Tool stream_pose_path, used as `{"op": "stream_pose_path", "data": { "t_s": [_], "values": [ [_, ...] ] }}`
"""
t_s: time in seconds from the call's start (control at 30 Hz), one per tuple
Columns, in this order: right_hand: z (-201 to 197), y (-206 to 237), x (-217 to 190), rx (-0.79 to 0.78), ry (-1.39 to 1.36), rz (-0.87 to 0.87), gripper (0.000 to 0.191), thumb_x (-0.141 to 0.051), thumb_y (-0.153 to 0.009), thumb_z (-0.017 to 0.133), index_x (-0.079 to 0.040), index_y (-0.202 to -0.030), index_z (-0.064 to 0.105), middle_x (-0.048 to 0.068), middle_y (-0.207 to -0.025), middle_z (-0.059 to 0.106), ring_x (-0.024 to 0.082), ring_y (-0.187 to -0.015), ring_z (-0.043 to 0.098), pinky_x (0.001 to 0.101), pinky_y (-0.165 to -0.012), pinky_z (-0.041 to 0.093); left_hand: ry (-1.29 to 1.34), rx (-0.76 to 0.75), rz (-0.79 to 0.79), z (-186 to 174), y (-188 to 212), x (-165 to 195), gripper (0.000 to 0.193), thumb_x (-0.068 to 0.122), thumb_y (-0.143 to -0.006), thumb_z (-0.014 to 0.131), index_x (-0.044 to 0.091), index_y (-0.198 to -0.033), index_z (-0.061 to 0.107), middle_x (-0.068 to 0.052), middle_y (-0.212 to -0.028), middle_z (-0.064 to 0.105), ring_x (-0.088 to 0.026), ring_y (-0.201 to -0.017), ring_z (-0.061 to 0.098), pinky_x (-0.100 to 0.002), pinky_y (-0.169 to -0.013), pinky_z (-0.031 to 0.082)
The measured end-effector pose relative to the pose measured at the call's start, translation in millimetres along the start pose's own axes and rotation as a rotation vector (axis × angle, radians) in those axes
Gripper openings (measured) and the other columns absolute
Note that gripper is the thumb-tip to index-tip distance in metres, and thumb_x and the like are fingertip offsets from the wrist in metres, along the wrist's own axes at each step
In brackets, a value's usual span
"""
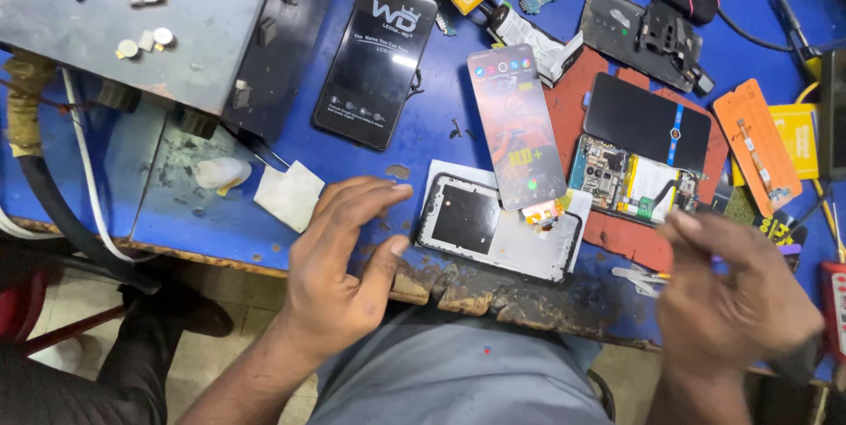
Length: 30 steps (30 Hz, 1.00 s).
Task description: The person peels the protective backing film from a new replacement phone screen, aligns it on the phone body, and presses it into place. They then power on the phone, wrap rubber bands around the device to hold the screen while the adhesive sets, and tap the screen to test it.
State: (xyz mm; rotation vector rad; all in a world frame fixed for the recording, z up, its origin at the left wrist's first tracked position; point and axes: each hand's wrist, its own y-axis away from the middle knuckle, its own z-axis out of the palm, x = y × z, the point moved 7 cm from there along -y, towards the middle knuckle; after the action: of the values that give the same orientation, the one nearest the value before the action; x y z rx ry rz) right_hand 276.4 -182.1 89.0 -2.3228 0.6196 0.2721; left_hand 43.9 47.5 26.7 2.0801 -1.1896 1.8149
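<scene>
the left hand (339, 257) is resting open on the scuffed blue worktable (220, 213), fingers spread and gripping nothing, its thumb lying just beside the left end of a white phone frame with a dark inner panel (493, 229). that frame is lying flat near the table's worn front edge, between the two hands. a replacement phone screen with a bright coloured display film (517, 125) is lying tilted across the frame's upper right part, its orange flex cable (545, 211) touching the frame. the right hand (727, 288) is hovering at the table's right front, fingers loosely curled and blurred; a thin tool seems to be showing beside it, but i cannot tell whether the hand is gripping it. behind it, an opened phone with bare circuit board and battery (630, 185) is sitting on a red mat (617, 240). a black screen in printed film (377, 59) is lying further back, and a folded white cloth (289, 194) is sitting left of the left hand.
</scene>
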Motion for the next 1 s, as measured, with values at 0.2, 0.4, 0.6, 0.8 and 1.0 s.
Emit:
{"op": "stream_pose_path", "data": {
  "t_s": [0.2,0.4,0.6,0.8,1.0],
  "values": [
    [-6.0,46.2,45.2,-0.060,-0.036,0.143,0.016,0.015,-0.108,0.062,0.002,-0.101,0.070,0.013,-0.093,0.072,0.014,-0.080,0.071,0.0223,-0.077,0.057,-0.020,0.048,0.066,2.3,1.6,5.0,0.040,-0.008,-0.086,0.069,0.001,-0.124,0.060,-0.014,-0.115,0.071,-0.030,-0.109,0.069,-0.037,-0.096,0.056],
    [9.1,63.1,61.2,-0.063,-0.121,0.085,0.033,-0.014,-0.111,0.063,-0.002,-0.081,0.066,0.007,-0.069,0.061,0.015,-0.060,0.063,0.0273,-0.070,0.053,-0.074,0.079,0.090,7.8,5.8,11.2,0.041,-0.010,-0.084,0.068,0.000,-0.123,0.060,-0.013,-0.111,0.072,-0.028,-0.105,0.071,-0.036,-0.092,0.058],
    [13.7,90.2,101.2,-0.128,-0.176,-0.033,0.051,-0.046,-0.095,0.059,-0.004,-0.067,0.061,0.008,-0.058,0.054,0.021,-0.047,0.057,0.0296,-0.051,0.041,-0.160,0.146,0.190,11.4,12.7,20.7,0.041,-0.010,-0.083,0.069,0.000,-0.122,0.060,-0.013,-0.107,0.072,-0.029,-0.101,0.070,-0.038,-0.090,0.058],
    [55.1,118.9,177.8,-0.286,-0.039,0.025,0.032,-0.040,-0.110,0.064,-0.010,-0.105,0.075,0.008,-0.078,0.067,0.020,-0.072,0.068,0.0308,-0.072,0.051,-0.345,0.131,0.432,22.7,29.4,39.5,0.038,-0.006,-0.083,0.072,-0.003,-0.120,0.061,-0.015,-0.100,0.071,-0.033,-0.093,0.070,-0.042,-0.086,0.058],
    [61.9,111.9,169.7,-0.313,-0.317,-0.130,0.020,-0.029,-0.118,0.060,-0.011,-0.118,0.069,0.006,-0.095,0.071,0.016,-0.094,0.070,0.0261,-0.091,0.051,-0.408,0.221,0.541,21.9,35.7,52.6,0.038,-0.007,-0.083,0.068,-0.002,-0.121,0.061,-0.013,-0.097,0.071,-0.030,-0.088,0.069,-0.039,-0.080,0.057]
  ]
}}
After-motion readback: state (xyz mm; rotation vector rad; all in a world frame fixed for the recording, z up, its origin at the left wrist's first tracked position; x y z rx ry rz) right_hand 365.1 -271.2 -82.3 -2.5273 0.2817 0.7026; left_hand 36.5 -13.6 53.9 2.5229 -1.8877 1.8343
